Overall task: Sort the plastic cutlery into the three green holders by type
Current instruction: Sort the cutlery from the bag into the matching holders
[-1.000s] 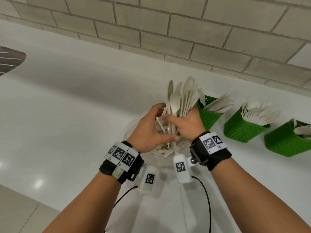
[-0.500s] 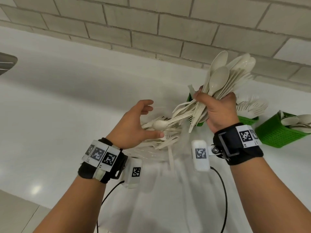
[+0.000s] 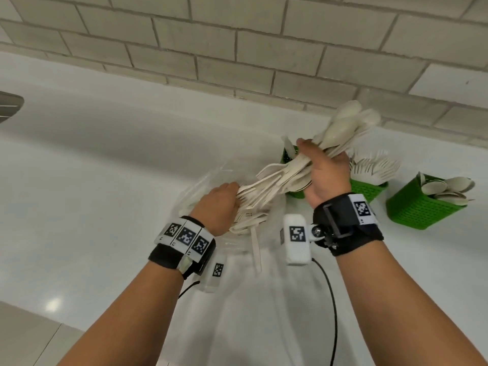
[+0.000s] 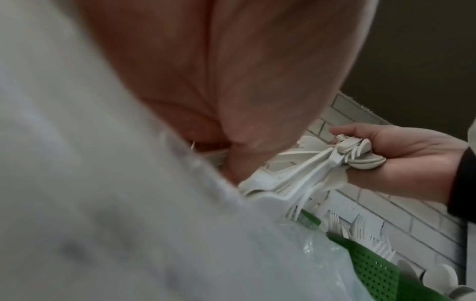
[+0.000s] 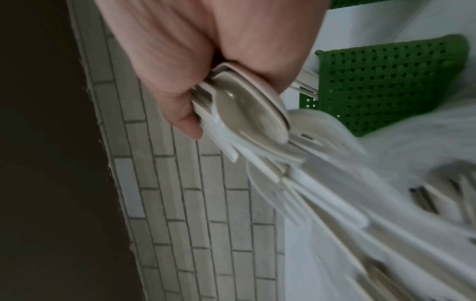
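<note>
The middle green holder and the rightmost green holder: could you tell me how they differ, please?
The middle green holder carries forks, tines fanned above its rim; the rightmost green holder carries spoons, bowls piled at its rim. The right hand and its cutlery bundle partly cover the middle one, while the rightmost stands in full view. Both are perforated green plastic, standing on the white counter.

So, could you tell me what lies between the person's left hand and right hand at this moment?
In the head view, a fan of plastic cutlery spans from the right hand, which grips it, to the left hand, above the clear plastic bag.
</note>
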`<control>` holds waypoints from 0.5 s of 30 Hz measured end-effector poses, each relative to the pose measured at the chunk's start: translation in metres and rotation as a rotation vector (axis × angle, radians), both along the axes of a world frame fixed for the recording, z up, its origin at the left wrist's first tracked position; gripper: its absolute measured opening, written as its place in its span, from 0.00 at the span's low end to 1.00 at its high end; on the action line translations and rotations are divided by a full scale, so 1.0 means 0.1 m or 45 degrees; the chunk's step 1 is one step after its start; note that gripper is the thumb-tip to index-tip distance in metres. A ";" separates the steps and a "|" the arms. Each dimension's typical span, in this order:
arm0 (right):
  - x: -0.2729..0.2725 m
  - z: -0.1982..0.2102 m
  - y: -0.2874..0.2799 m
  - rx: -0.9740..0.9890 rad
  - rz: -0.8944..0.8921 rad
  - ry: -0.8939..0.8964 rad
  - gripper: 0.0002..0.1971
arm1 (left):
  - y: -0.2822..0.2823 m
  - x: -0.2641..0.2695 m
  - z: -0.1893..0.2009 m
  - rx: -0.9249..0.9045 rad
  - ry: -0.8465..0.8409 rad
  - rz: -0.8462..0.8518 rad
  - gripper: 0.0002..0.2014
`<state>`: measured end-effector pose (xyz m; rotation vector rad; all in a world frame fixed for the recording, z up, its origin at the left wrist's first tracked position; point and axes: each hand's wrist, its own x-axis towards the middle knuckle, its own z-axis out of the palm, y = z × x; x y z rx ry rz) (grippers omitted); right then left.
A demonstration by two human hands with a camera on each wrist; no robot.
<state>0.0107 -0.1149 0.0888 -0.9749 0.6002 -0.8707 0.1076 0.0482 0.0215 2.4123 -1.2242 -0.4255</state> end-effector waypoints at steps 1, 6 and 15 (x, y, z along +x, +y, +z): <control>-0.02 0.03 -0.06 0.023 -0.016 -0.021 0.09 | 0.00 -0.01 0.00 0.033 -0.006 0.013 0.08; -0.12 0.10 -0.29 0.053 -0.076 -0.123 0.15 | 0.00 0.01 0.02 0.235 0.038 0.091 0.07; -0.14 -0.15 -0.21 0.071 -0.102 -0.008 0.12 | -0.12 -0.16 0.35 -0.170 0.125 0.024 0.37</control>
